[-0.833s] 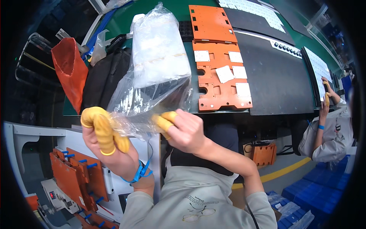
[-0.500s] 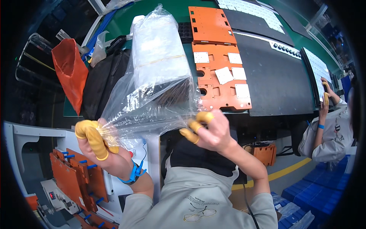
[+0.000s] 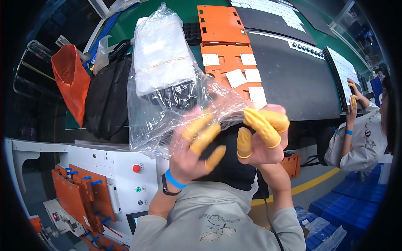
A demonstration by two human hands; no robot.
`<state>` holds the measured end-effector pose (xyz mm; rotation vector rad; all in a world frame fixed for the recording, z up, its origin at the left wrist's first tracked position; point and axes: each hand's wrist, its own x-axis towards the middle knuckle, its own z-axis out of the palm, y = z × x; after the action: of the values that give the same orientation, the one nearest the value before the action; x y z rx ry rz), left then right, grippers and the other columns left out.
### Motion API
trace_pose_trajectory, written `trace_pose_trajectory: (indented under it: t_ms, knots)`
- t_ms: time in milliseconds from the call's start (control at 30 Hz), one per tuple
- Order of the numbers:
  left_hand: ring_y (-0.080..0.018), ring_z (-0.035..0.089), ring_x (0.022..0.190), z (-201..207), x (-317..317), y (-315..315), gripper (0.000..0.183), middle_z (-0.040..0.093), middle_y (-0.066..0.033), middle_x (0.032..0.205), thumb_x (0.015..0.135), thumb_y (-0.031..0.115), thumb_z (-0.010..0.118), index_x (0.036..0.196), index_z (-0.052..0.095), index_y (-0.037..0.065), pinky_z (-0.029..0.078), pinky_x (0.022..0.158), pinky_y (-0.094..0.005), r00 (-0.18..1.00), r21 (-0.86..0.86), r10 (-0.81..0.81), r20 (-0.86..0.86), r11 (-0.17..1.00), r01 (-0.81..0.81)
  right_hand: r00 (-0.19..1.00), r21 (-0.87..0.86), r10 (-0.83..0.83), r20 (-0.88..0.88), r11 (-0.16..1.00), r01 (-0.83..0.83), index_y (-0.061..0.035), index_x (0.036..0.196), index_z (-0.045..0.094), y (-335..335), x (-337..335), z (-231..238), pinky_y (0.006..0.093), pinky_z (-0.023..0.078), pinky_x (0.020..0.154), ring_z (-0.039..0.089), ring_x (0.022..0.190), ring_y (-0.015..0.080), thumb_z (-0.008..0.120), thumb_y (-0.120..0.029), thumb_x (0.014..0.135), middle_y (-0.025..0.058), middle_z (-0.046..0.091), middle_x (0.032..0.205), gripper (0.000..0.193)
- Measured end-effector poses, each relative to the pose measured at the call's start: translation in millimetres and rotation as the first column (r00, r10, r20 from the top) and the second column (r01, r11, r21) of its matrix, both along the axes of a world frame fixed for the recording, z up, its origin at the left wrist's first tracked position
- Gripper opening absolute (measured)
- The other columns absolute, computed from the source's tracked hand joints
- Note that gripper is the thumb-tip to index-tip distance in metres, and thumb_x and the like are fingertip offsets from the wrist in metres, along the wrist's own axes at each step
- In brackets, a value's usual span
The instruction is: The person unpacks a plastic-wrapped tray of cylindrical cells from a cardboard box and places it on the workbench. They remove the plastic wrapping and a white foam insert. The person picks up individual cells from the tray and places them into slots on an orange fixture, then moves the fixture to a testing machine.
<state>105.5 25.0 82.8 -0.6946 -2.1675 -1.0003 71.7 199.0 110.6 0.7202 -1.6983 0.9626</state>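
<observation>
A large clear plastic bag (image 3: pixel 146 129) lies at the near table edge around a stack of white sheet-like pieces (image 3: pixel 163 48) with a yellowish band across it. Dark pieces show through the film at the stack's near end. My left hand (image 3: pixel 197 144), with yellow finger cots and a blue wrist strap (image 3: pixel 174 180), has its fingers apart against the bag's loose near end. To its right, my right hand (image 3: pixel 266 134), also in yellow finger cots, has its fingers bent together on a gathered edge of the bag.
Right of the bag is an orange fixture plate (image 3: pixel 224 25) with white square cards (image 3: pixel 235 78). Beyond it lies a black mat (image 3: pixel 289 83). A black bag (image 3: pixel 109 98) and an orange pouch (image 3: pixel 71 79) sit left. A co-worker's hands (image 3: pixel 354 96) touch a white panel at far right.
My left hand has let go of the bag's bunched left corner and moved right, its fingers spreading. My right hand has moved right, drawing the bag's edge along.
</observation>
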Motion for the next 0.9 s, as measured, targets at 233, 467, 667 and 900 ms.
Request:
trace_pose_trajectory:
  t_ms: [233,467,667,900]
  knots:
    - [-0.0395,0.063,0.106,-12,1,-14,0.059,0.063,-0.0174,0.117,0.074,0.034,0.086,0.118,0.064,0.002,0.052,0.089,-0.0463,0.950,-0.128,0.075,0.302,0.991,-0.038,0.999,-0.005,0.044,0.020,0.999,-0.044,-0.0001,0.114,0.072,-5,-47,21,0.0331,0.049,0.070,0.060,0.084,0.0265,0.076,0.001,0.074,0.0149,0.064,0.103,0.041]
    - [-0.0445,0.062,0.096,-48,20,-43,0.032,0.067,-0.0237,0.103,0.093,0.012,0.055,0.121,0.063,0.000,0.050,0.083,-0.0481,0.801,-0.167,0.240,0.549,0.970,-0.176,0.976,-0.144,0.141,0.167,0.983,-0.117,-0.0045,0.101,0.075,-21,-117,32,0.0347,0.045,0.079,0.060,0.087,0.0251,0.068,-0.004,0.085,0.0108,0.066,0.093,0.017]
    - [-0.0209,0.067,0.064,-38,32,-50,0.030,0.068,-0.0125,0.073,0.100,0.013,0.048,0.114,0.069,-0.003,0.049,0.058,-0.0323,0.768,0.116,0.027,0.640,0.985,-0.131,0.777,-0.331,0.367,0.512,0.919,-0.216,-0.0015,0.107,0.073,-48,-187,40,0.0329,0.050,0.081,0.062,0.091,0.0215,0.065,-0.010,0.091,0.0119,0.065,0.104,0.020]
    - [-0.0295,0.056,0.113,-49,16,-28,0.056,0.057,-0.0190,0.125,0.080,0.018,0.084,0.125,0.059,-0.003,0.043,0.099,-0.0401,0.940,0.267,0.190,0.284,0.926,-0.268,0.620,-0.249,0.364,0.696,0.931,-0.267,0.0078,0.135,0.053,-66,-268,35,0.0368,0.047,0.099,0.059,0.116,0.0290,0.065,-0.045,0.094,0.0239,0.059,0.126,0.068]
